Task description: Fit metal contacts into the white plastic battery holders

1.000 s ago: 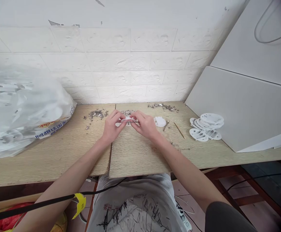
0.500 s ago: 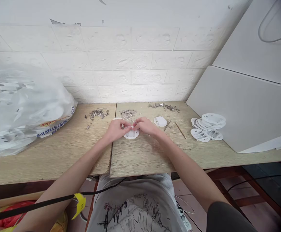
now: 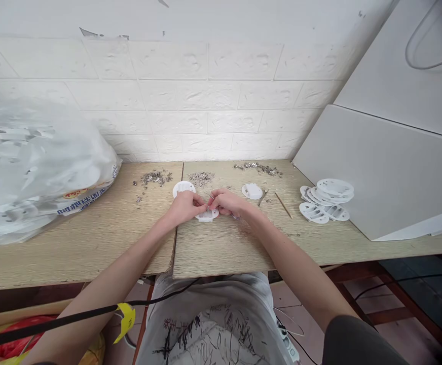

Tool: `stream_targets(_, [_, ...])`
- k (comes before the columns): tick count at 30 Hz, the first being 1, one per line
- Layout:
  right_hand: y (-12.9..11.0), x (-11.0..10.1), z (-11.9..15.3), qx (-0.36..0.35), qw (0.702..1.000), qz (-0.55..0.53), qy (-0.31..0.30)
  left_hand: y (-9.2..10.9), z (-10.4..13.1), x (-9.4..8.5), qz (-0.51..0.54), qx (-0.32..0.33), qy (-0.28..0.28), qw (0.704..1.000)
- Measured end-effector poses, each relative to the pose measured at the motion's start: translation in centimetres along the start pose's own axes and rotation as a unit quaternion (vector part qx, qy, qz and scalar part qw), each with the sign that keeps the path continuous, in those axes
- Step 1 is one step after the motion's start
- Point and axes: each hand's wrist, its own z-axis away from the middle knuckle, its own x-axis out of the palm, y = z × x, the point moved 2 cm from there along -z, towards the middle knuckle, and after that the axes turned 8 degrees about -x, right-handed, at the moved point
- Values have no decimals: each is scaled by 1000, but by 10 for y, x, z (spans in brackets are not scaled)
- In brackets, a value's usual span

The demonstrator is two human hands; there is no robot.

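You are sitting at a pale wood-grain workbench pushed against a white brick wall. Your left hand and right hand are meeting over a small white round plastic part that is lying on the bench, both sets of fingers pinching closed on it. A second white plastic disc is lying just behind your left hand. Heaps of tiny metal pieces are sitting near the wall, a stack of white plastic discs is waiting at your right beside a leaning white board, and a bulging clear plastic bag is filling the left.
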Motion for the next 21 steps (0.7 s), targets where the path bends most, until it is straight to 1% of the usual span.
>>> stream_targets(4, [-3, 0, 4, -2, 1000, 0, -11, -1, -1, 3, 1, 27, 14, 1000])
stream_targets(6, [-2, 0, 3, -9, 1000, -1, -14, -1, -2, 5, -21, 42, 21, 999])
stream_targets(9, [2, 0, -2, -36, 999, -10, -21, 1, 0, 6, -106, 89, 59, 989])
stream_targets(11, [4, 1, -5, -59, 998, 1, -20, 3, 2, 7, -181, 136, 91, 970])
stream_targets(13, [5, 1, -7, -77, 996, 36, -16, 5, 5, 7, -242, 172, 106, 949])
stream_targets(16, [3, 1, -8, -94, 992, 84, -19, 5, 8, 7, -279, 200, 99, 934])
stream_targets(19, [-2, 0, -4, -102, 987, 119, -26, 3, 7, 5, -270, 199, 88, 938])
stream_targets(21, [-3, -2, 1, -97, 981, 165, -28, 2, 6, 4, -251, 189, 87, 945])
